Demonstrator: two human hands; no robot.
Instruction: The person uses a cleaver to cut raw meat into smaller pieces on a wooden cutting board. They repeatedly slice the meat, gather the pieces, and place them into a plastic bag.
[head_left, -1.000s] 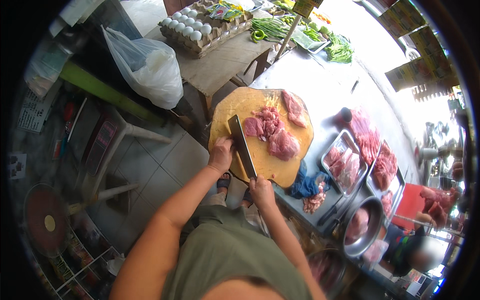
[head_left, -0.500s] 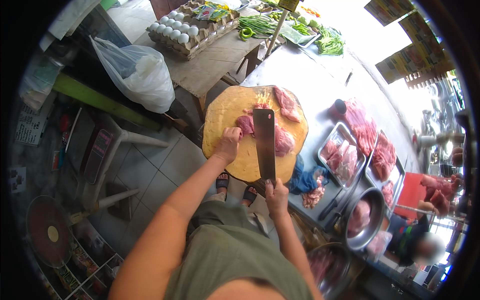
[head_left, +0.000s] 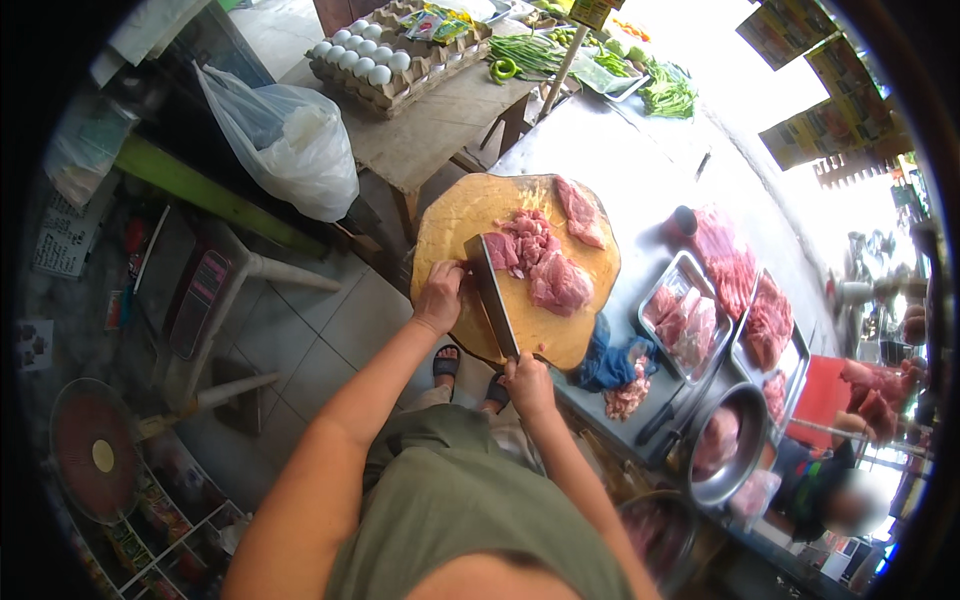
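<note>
A cleaver [head_left: 491, 290] is gripped by its handle in my right hand [head_left: 529, 384], at the near edge of a round wooden chopping block [head_left: 440, 228]. Its blade stands on edge across the block's left part, against a piece of meat [head_left: 503, 251]. My left hand [head_left: 438, 298] is closed close to the blade's left side, its fingertips pinching the end of that meat, mostly hidden by the blade. Right of the blade lie small cut meat pieces [head_left: 533, 232] and a larger pink chunk [head_left: 560, 283]. A long slab of meat [head_left: 580, 213] rests at the block's far right.
Right of the block, a metal table [head_left: 625, 425] carries a tray of meat [head_left: 687, 315], a blue plastic bag [head_left: 603, 362], a dark-handled knife [head_left: 662, 420] and a metal pan [head_left: 727, 484]. Eggs [head_left: 362, 55] sit beyond, near a hanging white bag [head_left: 300, 160]. A stool [head_left: 235, 262] stands left.
The cleaver has moved left, from over the middle of the meat to beside my left hand, its blade now seen edge-on. More small pieces show on the block. My left hand has drawn slightly left.
</note>
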